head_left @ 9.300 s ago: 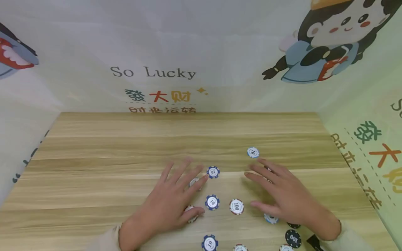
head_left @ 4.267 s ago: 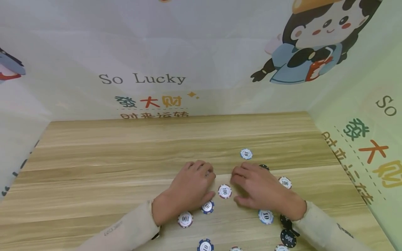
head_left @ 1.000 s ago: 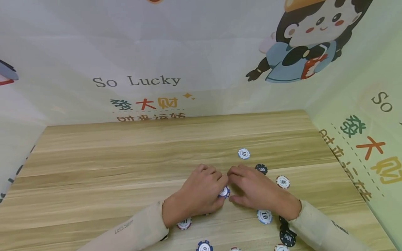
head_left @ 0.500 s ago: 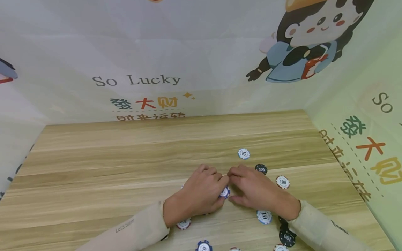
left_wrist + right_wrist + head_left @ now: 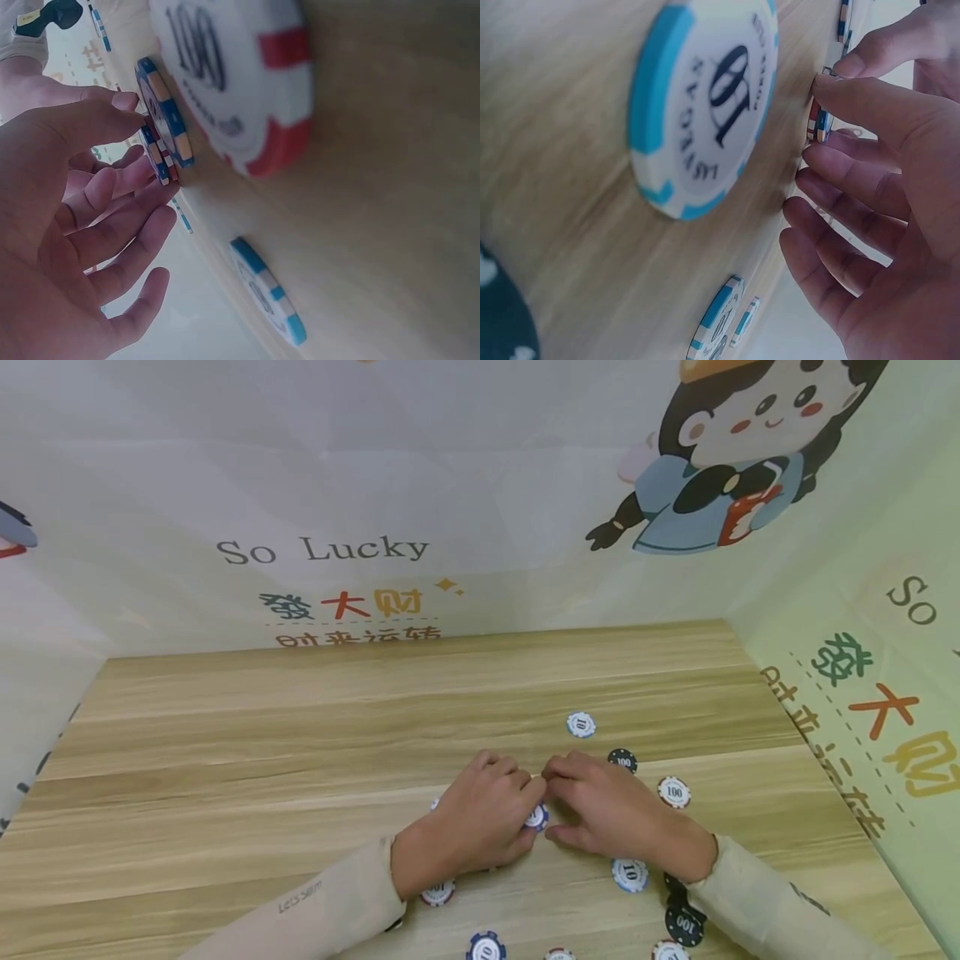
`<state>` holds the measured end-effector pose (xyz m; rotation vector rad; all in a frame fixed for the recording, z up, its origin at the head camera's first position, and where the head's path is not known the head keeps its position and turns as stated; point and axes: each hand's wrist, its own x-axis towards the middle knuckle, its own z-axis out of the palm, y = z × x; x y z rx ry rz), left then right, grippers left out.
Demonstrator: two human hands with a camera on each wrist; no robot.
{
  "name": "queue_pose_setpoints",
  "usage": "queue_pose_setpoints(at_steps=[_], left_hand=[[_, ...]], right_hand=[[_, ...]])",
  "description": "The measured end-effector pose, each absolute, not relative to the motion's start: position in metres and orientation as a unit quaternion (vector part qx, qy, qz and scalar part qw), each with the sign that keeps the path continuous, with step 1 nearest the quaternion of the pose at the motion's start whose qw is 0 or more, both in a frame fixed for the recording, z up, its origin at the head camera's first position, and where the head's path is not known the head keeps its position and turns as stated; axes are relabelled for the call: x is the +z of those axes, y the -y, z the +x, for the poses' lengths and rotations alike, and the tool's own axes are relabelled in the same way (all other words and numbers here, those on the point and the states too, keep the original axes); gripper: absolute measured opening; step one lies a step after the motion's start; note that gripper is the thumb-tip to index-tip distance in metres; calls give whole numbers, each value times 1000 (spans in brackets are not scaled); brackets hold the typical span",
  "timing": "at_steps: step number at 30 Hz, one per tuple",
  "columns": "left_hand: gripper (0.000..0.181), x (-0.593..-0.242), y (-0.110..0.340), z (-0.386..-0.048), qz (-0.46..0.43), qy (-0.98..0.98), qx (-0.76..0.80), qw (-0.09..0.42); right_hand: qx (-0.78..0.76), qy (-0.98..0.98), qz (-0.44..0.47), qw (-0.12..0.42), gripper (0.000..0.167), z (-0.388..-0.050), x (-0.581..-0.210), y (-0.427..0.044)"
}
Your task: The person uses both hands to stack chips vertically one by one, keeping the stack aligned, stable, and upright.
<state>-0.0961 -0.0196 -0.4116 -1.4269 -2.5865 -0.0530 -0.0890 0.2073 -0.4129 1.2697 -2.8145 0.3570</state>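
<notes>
A small stack of poker chips lies on the wooden table between both hands, blue-edged on top with a red-edged one beneath. My left hand pinches it from the left, thumb at the near side and fingers at the far side. From the right my right hand holds the same stack between thumb and index finger; its other fingers are loosely curled. Another blue-edged chip lies close by in the left wrist view. The left hand hides part of the stack in the head view.
Around the hands lie a light-blue chip, a black chip, a red-edged chip and another light-blue chip. Several more, including a blue chip, are nearer the front. A printed cloth walls the table's back and sides.
Earlier both hands were spread over scattered chips; they have since drawn together at the centre, where a blue-edged chip now sits on the red-edged one. Over the last second almost nothing has moved.
</notes>
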Motion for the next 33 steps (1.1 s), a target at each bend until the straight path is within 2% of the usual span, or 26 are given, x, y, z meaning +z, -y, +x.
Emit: queue_pose_setpoints(at_steps=[33], left_hand=[[32, -413, 21, -96, -477, 873, -18, 97]], right_hand=[[114, 905, 408, 17, 40, -89, -411, -207]])
